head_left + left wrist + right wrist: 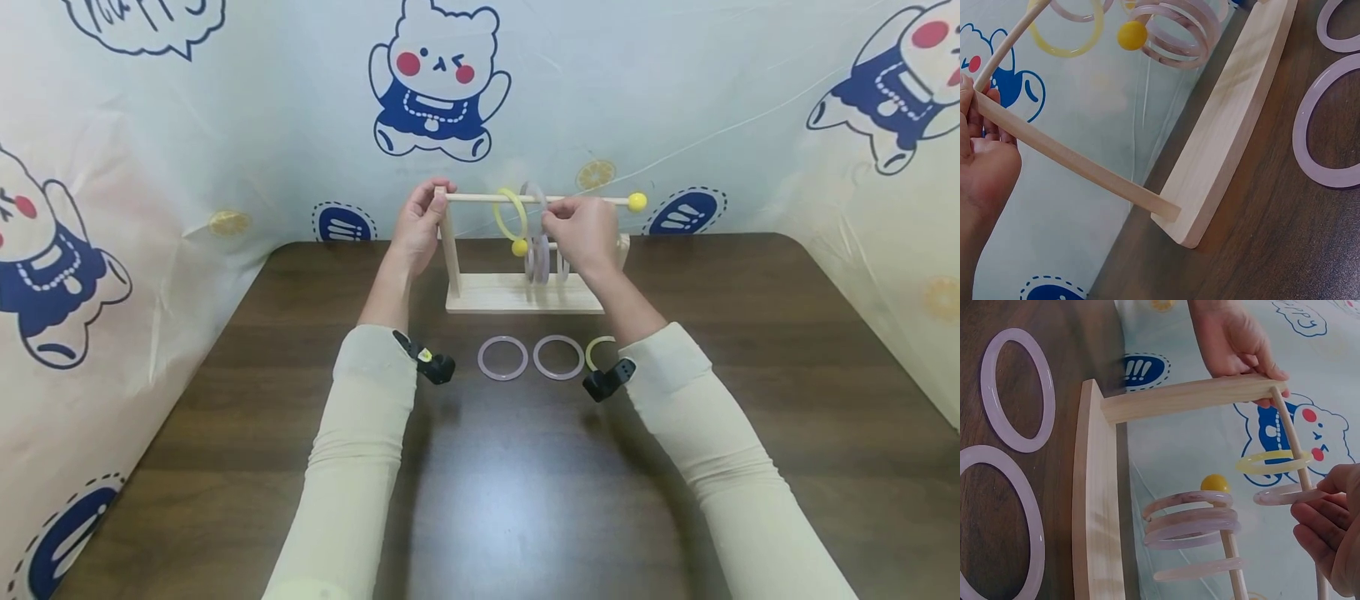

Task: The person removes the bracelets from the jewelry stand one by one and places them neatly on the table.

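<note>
My left hand (418, 223) grips the top of the wooden stand's left upright (1066, 153), where the upper rod (468, 198) joins it. At the upper rod, my right hand (583, 229) pinches a pale purple ring (1285, 501) between thumb and fingers; the rod passes through this ring. A yellow ring (1266, 469) hangs on the same rod, between the two hands. Below, several purple and pinkish rings (1191, 537) hang on a lower rod (1230, 547) tipped with a yellow ball (1132, 35). The right hand partly hides the stand's right side in the head view.
The stand's base (487, 293) rests near the table's back edge. In front lie two purple rings (503, 378) and a yellow ring (589, 354), partly behind the right wrist camera. Another yellow ball (637, 202) caps the upper rod's right end. A printed cloth (300, 100) hangs behind.
</note>
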